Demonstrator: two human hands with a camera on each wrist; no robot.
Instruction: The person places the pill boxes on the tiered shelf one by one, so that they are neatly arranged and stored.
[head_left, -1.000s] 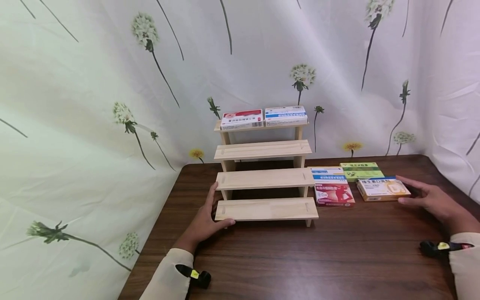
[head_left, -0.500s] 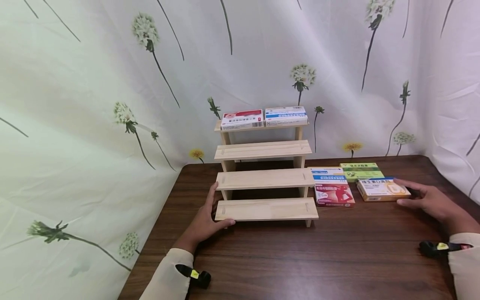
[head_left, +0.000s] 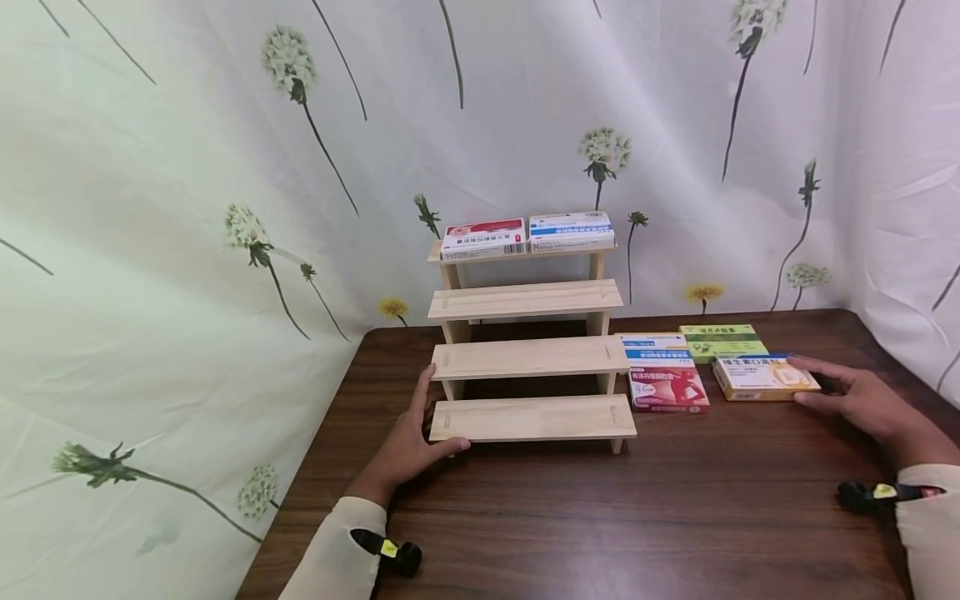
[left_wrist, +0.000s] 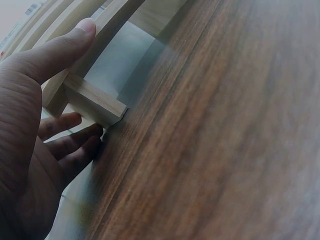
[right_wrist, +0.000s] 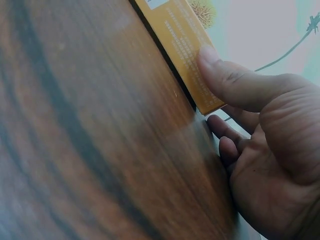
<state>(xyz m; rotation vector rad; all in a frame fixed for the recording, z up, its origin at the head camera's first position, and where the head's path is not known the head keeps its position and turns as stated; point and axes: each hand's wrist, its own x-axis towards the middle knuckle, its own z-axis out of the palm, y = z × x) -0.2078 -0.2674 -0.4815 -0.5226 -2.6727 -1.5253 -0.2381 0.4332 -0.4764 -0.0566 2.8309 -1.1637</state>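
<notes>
A pale wooden four-step display stand (head_left: 532, 358) stands on the table. My left hand (head_left: 408, 442) holds its left end, thumb at the front edge of the lowest shelf (head_left: 534, 418) and fingers along the side; in the left wrist view the fingers (left_wrist: 75, 142) bend beside the stand's leg (left_wrist: 95, 100). My right hand (head_left: 870, 408) pinches the right end of a white and orange vitamin D medicine box (head_left: 757, 377) lying on the table. In the right wrist view the thumb (right_wrist: 225, 75) presses the box's orange side (right_wrist: 180, 50); the index finger is mostly hidden behind it.
A red and white medicine box (head_left: 483, 239) and a blue and white one (head_left: 572, 232) lie on the top shelf. Right of the stand lie a red box (head_left: 667, 389), another blue and white box (head_left: 658, 352) and a green box (head_left: 723, 342). A flowered curtain (head_left: 510, 125) hangs behind.
Almost nothing moves. My right index finger has shifted slightly left along the vitamin D box; the left hand and stand stay put.
</notes>
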